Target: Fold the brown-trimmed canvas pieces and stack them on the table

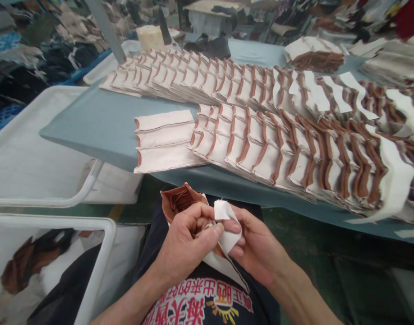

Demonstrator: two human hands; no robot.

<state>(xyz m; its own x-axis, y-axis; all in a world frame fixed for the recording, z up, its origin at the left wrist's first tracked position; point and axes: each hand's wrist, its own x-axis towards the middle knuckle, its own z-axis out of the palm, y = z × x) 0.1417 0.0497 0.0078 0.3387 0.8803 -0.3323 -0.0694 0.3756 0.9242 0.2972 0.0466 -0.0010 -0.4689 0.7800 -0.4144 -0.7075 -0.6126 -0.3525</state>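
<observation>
Over my lap, a sewn brown-and-white fabric piece [181,198] lies with its brown, folded end facing away from me. My left hand [190,239] is closed on this piece, thumb pressed against curled fingers; the exact pinch point is partly hidden. A short white fabric strip [229,225] loops over the fingers of my right hand [257,243], which is closed around it. Both hands almost touch above the lap. Below them, a white edge of the piece slants down to the right across the dark printed apron [200,302].
Long overlapping rows of similar white pieces with brown edges [261,144] cover much of the blue-topped table [102,117]. Loose white strips [393,167] lie over the rows at right. White plastic bins [105,230] stand at left, the nearest holding cloth scraps. A pole [107,31] rises behind.
</observation>
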